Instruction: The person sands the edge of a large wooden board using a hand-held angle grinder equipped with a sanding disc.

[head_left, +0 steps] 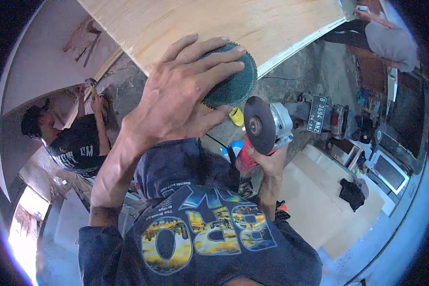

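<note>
A: Where are the edges, and where is there room to move?

B: The pale wooden board (224, 19) fills the top centre; its lower corner runs behind the left hand (178, 93), and its light edge slants to the upper right. Below that edge, right of centre, the grey concrete floor (291, 66) leaves a gap. A co-worker (76, 140) with a hammer (93, 88) is at the left, well apart.

A: And the pieces in hand?

B: The green disc (234, 88), just above centre, is round, coarse-woven and finely toothed at the rim. The left hand holds it, fingers spread across its face, thumb at its lower edge. The angle grinder (282, 123), right of centre, has a red body, silver head and dark, tilted wheel. The right hand (268, 163) is wrapped round the body.

A: What is hard to see?

B: The left fingers cover part of the disc; whether it touches the board, one cannot tell. Most right fingers vanish behind the grinder. Another person (391, 45), upper right, shows only partly.
</note>
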`<act>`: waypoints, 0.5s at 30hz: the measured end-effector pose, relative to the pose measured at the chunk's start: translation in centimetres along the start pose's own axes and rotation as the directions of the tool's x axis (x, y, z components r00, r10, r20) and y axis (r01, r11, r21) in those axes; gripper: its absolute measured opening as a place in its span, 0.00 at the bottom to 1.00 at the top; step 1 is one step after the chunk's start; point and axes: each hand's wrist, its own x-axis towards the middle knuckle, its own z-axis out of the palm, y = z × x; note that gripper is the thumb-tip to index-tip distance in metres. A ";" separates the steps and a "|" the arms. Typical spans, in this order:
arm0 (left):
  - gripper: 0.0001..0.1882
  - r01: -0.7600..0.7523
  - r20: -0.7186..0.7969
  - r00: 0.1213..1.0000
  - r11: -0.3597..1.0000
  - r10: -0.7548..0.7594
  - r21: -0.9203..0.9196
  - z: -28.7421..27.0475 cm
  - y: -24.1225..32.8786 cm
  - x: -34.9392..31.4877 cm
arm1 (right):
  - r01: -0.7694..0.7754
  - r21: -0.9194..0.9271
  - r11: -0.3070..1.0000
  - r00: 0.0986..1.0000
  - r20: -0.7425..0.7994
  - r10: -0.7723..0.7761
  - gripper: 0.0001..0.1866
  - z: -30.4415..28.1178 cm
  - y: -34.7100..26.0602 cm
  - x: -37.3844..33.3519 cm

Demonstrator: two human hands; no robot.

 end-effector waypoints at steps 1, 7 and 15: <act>0.40 0.000 0.002 1.000 1.000 0.000 0.004 0.0 0.0 0.0 | 0.000 0.000 1.000 1.000 0.000 0.000 0.54 -0.1 0.0 0.2; 0.40 -0.006 0.012 1.000 1.000 0.006 0.007 0.0 -0.1 -0.1 | 0.002 -0.050 0.999 1.000 0.002 -0.002 0.55 0.0 0.0 0.2; 0.40 0.003 0.014 1.000 1.000 -0.003 -0.002 0.0 0.0 -0.2 | -0.057 -0.101 0.993 0.997 0.044 0.062 0.50 0.1 -1.2 0.3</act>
